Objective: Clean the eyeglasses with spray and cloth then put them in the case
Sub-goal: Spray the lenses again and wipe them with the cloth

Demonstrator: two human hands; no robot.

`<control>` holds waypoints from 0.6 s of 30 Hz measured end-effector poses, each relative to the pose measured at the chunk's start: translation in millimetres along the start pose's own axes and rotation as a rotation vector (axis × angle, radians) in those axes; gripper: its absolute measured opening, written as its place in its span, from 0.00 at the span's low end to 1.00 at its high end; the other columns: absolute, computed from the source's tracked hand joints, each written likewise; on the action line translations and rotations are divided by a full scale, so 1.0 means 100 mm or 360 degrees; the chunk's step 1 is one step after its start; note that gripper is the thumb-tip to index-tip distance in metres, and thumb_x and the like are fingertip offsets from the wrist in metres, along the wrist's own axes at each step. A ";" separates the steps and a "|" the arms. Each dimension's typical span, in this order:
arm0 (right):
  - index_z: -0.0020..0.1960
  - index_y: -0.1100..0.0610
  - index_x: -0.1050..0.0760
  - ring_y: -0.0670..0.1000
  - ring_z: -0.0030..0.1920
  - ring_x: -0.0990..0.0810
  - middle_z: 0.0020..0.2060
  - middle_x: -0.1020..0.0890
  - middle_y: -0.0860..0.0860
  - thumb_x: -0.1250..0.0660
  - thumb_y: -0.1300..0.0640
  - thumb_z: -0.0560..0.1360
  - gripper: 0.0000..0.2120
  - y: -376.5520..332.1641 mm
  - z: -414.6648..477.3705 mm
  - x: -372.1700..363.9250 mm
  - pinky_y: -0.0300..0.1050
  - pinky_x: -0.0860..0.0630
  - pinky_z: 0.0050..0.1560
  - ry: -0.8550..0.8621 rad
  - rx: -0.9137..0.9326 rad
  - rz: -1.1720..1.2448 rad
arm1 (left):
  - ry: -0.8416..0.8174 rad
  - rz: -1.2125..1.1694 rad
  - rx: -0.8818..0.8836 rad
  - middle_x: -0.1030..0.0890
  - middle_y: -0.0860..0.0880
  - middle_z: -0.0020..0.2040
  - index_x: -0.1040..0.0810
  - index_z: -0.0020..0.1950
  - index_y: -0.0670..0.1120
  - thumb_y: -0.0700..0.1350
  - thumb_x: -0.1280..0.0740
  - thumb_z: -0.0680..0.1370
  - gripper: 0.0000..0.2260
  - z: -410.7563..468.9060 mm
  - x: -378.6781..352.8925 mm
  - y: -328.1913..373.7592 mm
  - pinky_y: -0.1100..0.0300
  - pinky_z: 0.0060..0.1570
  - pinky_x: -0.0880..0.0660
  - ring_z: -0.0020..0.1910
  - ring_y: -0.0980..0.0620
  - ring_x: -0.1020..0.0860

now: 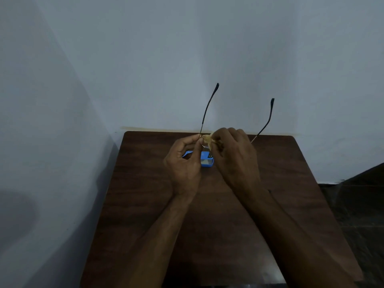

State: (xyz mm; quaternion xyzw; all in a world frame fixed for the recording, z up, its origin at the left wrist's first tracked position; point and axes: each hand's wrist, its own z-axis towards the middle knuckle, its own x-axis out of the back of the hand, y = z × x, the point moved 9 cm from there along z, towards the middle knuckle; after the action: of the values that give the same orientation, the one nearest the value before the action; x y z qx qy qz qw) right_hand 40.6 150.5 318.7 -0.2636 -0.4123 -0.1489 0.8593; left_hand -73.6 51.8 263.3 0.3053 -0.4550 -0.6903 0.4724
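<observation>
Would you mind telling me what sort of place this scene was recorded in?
Likely a plain indoor room corner: a dark wooden table backed by bare pale walls, with dark flooring at right.

We held the eyeglasses at frame centre, temples rising before the wall. Our left hand sat left of the cloth and our right hand right of it. The case lay below them on the table.

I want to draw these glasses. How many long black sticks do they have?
2. The higher temple rises above the left hand, which pinches the eyeglasses; the lower temple slants up past the right hand, which holds the cloth.
</observation>
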 end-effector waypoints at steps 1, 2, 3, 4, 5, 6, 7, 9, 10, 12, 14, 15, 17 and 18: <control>0.50 0.57 0.24 0.51 0.44 0.27 0.45 0.20 0.53 0.30 0.59 0.77 0.04 0.00 0.03 0.00 0.48 0.27 0.39 0.0011 -0.0003 -0.0008 | -0.0007 0.0008 -0.0020 0.14 0.53 0.51 0.16 0.58 0.50 0.41 0.24 0.78 0.10 -0.01 -0.01 0.02 0.61 0.52 0.17 0.52 0.57 0.15; 0.51 0.58 0.24 0.52 0.45 0.26 0.45 0.20 0.54 0.32 0.58 0.77 0.04 -0.02 0.06 -0.01 0.50 0.26 0.40 0.0020 -0.0006 -0.0005 | -0.0020 0.0006 -0.0039 0.14 0.53 0.51 0.16 0.58 0.50 0.41 0.24 0.78 0.10 -0.02 -0.03 0.04 0.62 0.52 0.18 0.52 0.57 0.15; 0.51 0.58 0.24 0.53 0.45 0.26 0.45 0.20 0.54 0.33 0.58 0.78 0.04 -0.06 0.07 -0.03 0.51 0.25 0.40 0.0014 -0.0007 0.0008 | -0.0027 -0.0001 -0.0049 0.14 0.53 0.51 0.16 0.58 0.50 0.41 0.24 0.78 0.10 -0.02 -0.04 0.05 0.62 0.52 0.18 0.52 0.56 0.15; 0.51 0.57 0.24 0.53 0.45 0.25 0.46 0.20 0.53 0.33 0.58 0.78 0.03 -0.10 0.07 -0.05 0.52 0.25 0.41 -0.0001 -0.0009 0.0033 | -0.0023 -0.0018 -0.0047 0.14 0.52 0.51 0.16 0.58 0.49 0.41 0.24 0.78 0.10 -0.02 -0.04 0.05 0.62 0.52 0.18 0.52 0.56 0.15; 0.51 0.57 0.24 0.52 0.45 0.25 0.46 0.21 0.52 0.32 0.59 0.79 0.02 -0.13 0.05 -0.06 0.52 0.24 0.41 -0.0015 -0.0010 0.0064 | -0.0012 -0.0040 -0.0033 0.13 0.52 0.51 0.16 0.58 0.48 0.41 0.24 0.78 0.10 -0.01 -0.03 0.04 0.61 0.52 0.18 0.52 0.55 0.15; 0.50 0.56 0.24 0.51 0.45 0.25 0.46 0.20 0.51 0.31 0.59 0.78 0.02 -0.14 0.03 -0.06 0.50 0.25 0.41 -0.0019 -0.0002 0.0085 | -0.0001 -0.0059 -0.0019 0.13 0.52 0.51 0.16 0.58 0.49 0.40 0.24 0.78 0.10 0.00 -0.01 0.03 0.61 0.52 0.18 0.52 0.55 0.14; 0.50 0.56 0.23 0.51 0.44 0.25 0.45 0.20 0.51 0.30 0.59 0.78 0.03 -0.12 0.02 -0.04 0.48 0.27 0.41 -0.0011 0.0006 0.0082 | 0.0009 -0.0057 -0.0018 0.14 0.52 0.51 0.16 0.58 0.50 0.40 0.24 0.78 0.10 0.01 0.01 0.03 0.61 0.53 0.18 0.51 0.55 0.14; 0.50 0.57 0.23 0.51 0.44 0.26 0.44 0.20 0.52 0.29 0.58 0.77 0.04 -0.06 0.04 0.00 0.46 0.29 0.39 0.0008 -0.0003 0.0016 | -0.0004 -0.0010 -0.0047 0.14 0.53 0.51 0.17 0.58 0.52 0.42 0.24 0.78 0.11 0.03 0.01 0.04 0.62 0.53 0.18 0.52 0.55 0.14; 0.50 0.57 0.23 0.52 0.44 0.26 0.44 0.20 0.53 0.29 0.58 0.78 0.04 -0.03 0.08 0.02 0.47 0.28 0.38 0.0024 -0.0009 -0.0023 | -0.0023 0.0006 -0.0059 0.14 0.53 0.51 0.18 0.58 0.52 0.42 0.24 0.78 0.11 0.03 0.00 0.05 0.62 0.53 0.18 0.52 0.56 0.15; 0.50 0.58 0.23 0.52 0.44 0.26 0.44 0.20 0.53 0.29 0.60 0.78 0.03 -0.06 0.15 0.01 0.50 0.26 0.39 0.0040 0.0001 -0.0046 | -0.0034 -0.0008 -0.0053 0.14 0.52 0.51 0.17 0.58 0.52 0.42 0.24 0.78 0.11 0.02 -0.03 0.06 0.62 0.53 0.18 0.52 0.56 0.15; 0.50 0.57 0.23 0.52 0.45 0.26 0.45 0.21 0.52 0.31 0.60 0.79 0.02 -0.16 0.15 -0.04 0.53 0.24 0.40 0.0006 0.0034 0.0019 | 0.0000 -0.0066 -0.0018 0.13 0.51 0.51 0.16 0.58 0.48 0.40 0.24 0.78 0.10 0.03 -0.01 0.05 0.62 0.52 0.18 0.51 0.56 0.14; 0.50 0.57 0.23 0.52 0.45 0.26 0.45 0.21 0.52 0.31 0.59 0.79 0.02 -0.19 0.12 -0.05 0.53 0.24 0.41 -0.0012 0.0056 0.0049 | 0.0021 -0.0088 -0.0005 0.13 0.50 0.51 0.16 0.58 0.46 0.39 0.24 0.78 0.09 0.04 0.00 0.03 0.62 0.52 0.18 0.50 0.55 0.14; 0.51 0.57 0.23 0.52 0.45 0.26 0.46 0.20 0.52 0.31 0.59 0.79 0.02 -0.17 0.07 -0.02 0.51 0.25 0.40 -0.0006 0.0071 0.0052 | 0.0046 -0.0072 -0.0007 0.13 0.50 0.51 0.15 0.58 0.43 0.39 0.24 0.78 0.09 0.08 0.04 0.02 0.63 0.52 0.18 0.50 0.55 0.14; 0.51 0.57 0.23 0.52 0.45 0.26 0.46 0.20 0.52 0.31 0.58 0.79 0.03 -0.13 0.08 0.01 0.51 0.25 0.40 0.0014 0.0062 0.0032 | 0.0046 -0.0041 -0.0021 0.13 0.50 0.51 0.15 0.58 0.44 0.39 0.24 0.78 0.09 0.10 0.05 0.03 0.63 0.52 0.18 0.50 0.55 0.14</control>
State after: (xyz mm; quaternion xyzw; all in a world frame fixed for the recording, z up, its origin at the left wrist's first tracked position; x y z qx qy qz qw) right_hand 29.7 144.3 327.6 -0.2504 -0.4087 -0.1333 0.8675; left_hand -82.3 49.9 270.2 0.3180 -0.4397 -0.6948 0.4720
